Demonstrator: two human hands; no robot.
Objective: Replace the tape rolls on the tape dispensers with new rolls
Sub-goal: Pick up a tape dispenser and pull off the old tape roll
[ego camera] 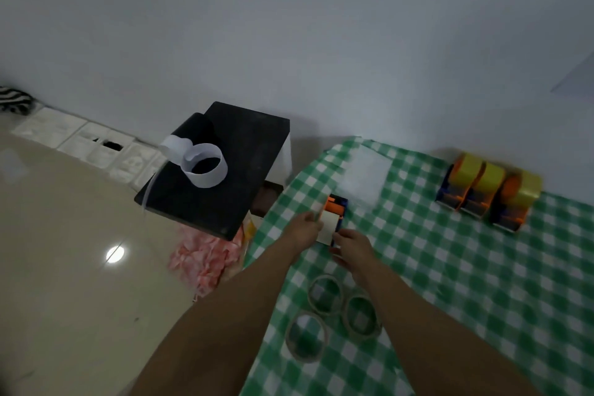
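Note:
A blue and orange tape dispenser (336,214) with a pale worn roll core in it rests on the green checked tablecloth (450,267). My left hand (305,228) grips its left side and my right hand (352,247) holds its near end. Three emptied cardboard tape cores (324,294) lie on the cloth just in front of my hands. At the back right stand three more dispensers (488,191) loaded with full yellow rolls.
A black stool top (238,177) stands left of the table, with a curl of white tape strip (201,164) on it. Pink crumpled plastic (205,259) lies under it on the shiny floor. A clear plastic sheet (366,175) lies on the cloth behind the held dispenser.

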